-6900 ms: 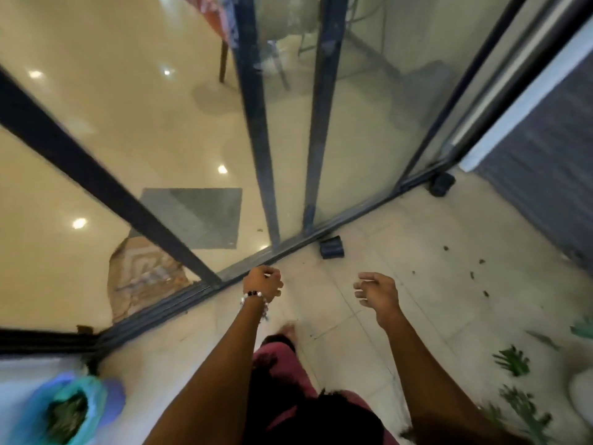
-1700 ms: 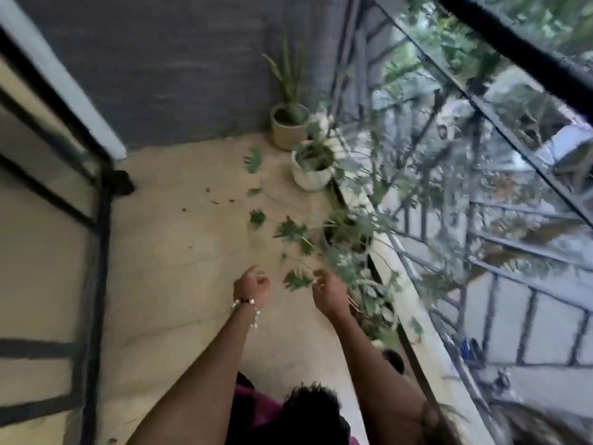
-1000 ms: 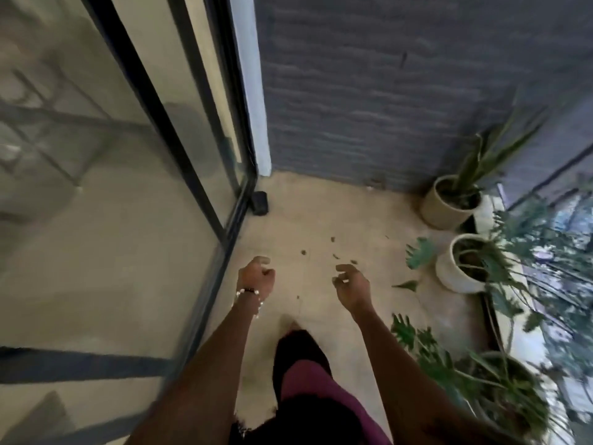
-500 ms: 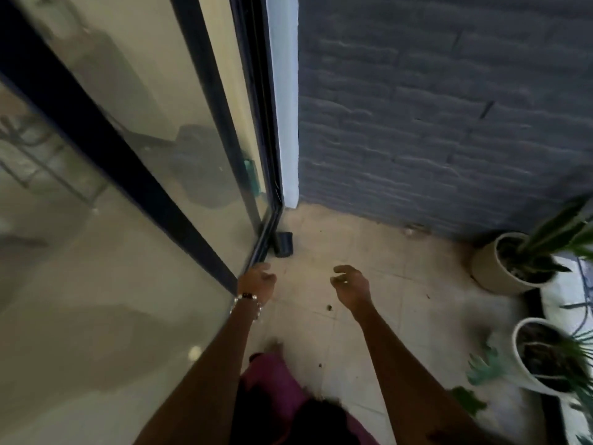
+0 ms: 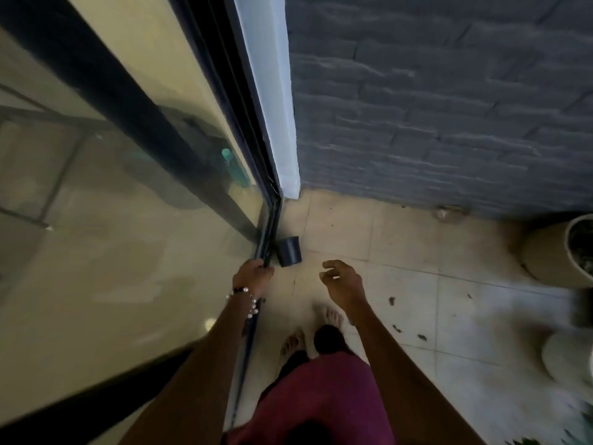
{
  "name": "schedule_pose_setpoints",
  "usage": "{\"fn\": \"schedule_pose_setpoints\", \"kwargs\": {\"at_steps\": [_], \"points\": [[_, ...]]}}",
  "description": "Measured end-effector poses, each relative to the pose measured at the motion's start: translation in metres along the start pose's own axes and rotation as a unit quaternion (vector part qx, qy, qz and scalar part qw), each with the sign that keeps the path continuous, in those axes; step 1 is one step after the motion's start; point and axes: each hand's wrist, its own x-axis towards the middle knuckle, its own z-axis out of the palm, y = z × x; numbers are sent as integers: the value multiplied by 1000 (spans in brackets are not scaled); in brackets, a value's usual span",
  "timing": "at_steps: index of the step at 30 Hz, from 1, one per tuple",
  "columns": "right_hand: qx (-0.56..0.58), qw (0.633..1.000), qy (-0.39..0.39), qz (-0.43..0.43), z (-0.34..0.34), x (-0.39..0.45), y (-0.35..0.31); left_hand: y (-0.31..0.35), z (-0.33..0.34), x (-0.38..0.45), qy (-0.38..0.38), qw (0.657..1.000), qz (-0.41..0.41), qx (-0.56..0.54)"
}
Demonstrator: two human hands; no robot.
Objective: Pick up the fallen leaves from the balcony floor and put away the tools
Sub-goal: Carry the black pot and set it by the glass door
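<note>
Along the left side, the glass sliding door [image 5: 106,194] is filling most of the view, its dark frame [image 5: 250,117] running down to the floor track. Beside it, the grey brick wall [image 5: 442,101] is rising behind the pale tiled balcony floor [image 5: 369,232]. At the right edge, a beige plant pot [image 5: 552,252] is standing near the wall, and a white pot [image 5: 568,358] is showing blurred below it. The person's magenta garment [image 5: 324,399] is hanging over two bare feet [image 5: 330,316] that are standing on the tiles close to the door track. A small dark cup-shaped object [image 5: 290,251] is sitting on the floor just beside the door frame. The left hand [image 5: 253,274], with a beaded bracelet [image 5: 247,295] on its wrist, is curling loosely in front of the door's edge; whether it is gripping the frame cannot be told. The right hand [image 5: 341,277] is hovering above the floor with fingers loosely curled, holding nothing. Small dark fallen leaves [image 5: 392,300] are lying scattered on the tiles to the right of the feet, apart from both hands.
</note>
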Motion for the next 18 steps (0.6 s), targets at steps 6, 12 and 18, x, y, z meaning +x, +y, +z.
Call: {"fn": "schedule_pose_setpoints", "kwargs": {"at_steps": [6,12,18], "points": [[-7,998,-47,49,62,159,44,-22,64,182,-32,993,-84,-72],[-13,992,-88,85,140,308,106,-58,135,330,-21,970,-159,-181],[13,989,-116,88,201,389,143,-95,176,408,-40,925,-230,-302]]}}
